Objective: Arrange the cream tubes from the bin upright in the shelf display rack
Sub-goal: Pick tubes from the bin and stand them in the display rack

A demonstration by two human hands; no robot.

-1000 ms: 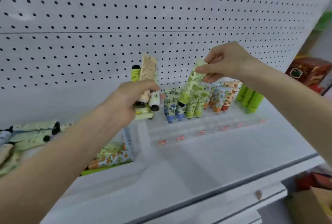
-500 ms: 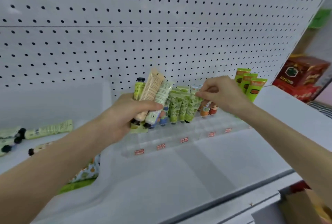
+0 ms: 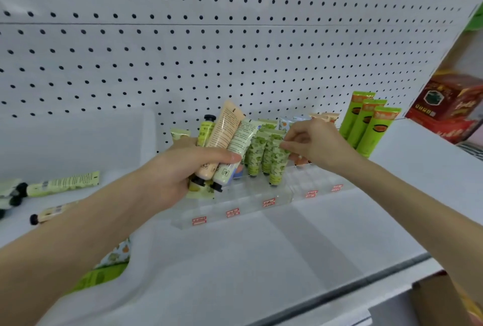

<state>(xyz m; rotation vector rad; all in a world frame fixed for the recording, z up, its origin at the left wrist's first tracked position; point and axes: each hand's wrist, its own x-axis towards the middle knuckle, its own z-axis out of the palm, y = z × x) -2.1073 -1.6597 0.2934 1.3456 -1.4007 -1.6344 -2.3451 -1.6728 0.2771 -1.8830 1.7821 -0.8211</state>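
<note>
My left hand (image 3: 180, 169) grips a bunch of cream tubes (image 3: 227, 140), caps down, just left of the clear display rack (image 3: 261, 203). My right hand (image 3: 313, 142) pinches the top of a green leaf-print tube (image 3: 277, 166) that stands cap-down in the rack, in front of two like tubes. Behind my right hand more patterned tubes stand in the rack, partly hidden. Three tall bright green tubes (image 3: 371, 127) stand upright at the rack's right end.
A translucent bin (image 3: 146, 129) with patterned tubes (image 3: 115, 255) sits at the left under my forearm. Loose tubes (image 3: 62, 184) lie on the white shelf at far left. The pegboard wall is behind; red boxes (image 3: 449, 106) stand at right.
My right hand has lowered the green leaf-print tube from above the rack down into a front slot. The view has tilted upward; my left hand keeps its bunch.
</note>
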